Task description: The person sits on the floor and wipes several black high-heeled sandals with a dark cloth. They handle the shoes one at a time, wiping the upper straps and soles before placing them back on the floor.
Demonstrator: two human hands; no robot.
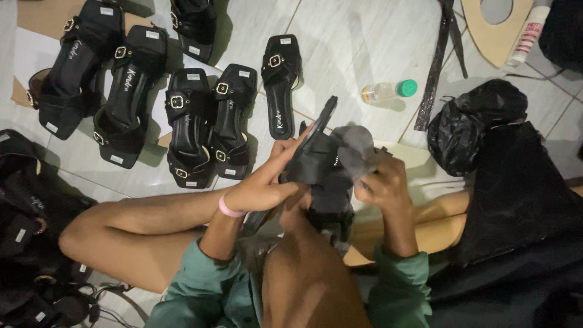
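Black strappy sandal [319,161] with a gold buckle sits gripped in your curled left hand [262,188], while your right hand [382,185] pinches a soft grey cloth [355,146] against it.

Light falls hard from above onto the pale tiled floor [352,42], which glares bright at its far edge. The sandals [182,127] throw short, soft shadows. The near corners sink into murk, black bags losing all detail. The picture is grainy, slightly soft, straight lines bowing at the rim.
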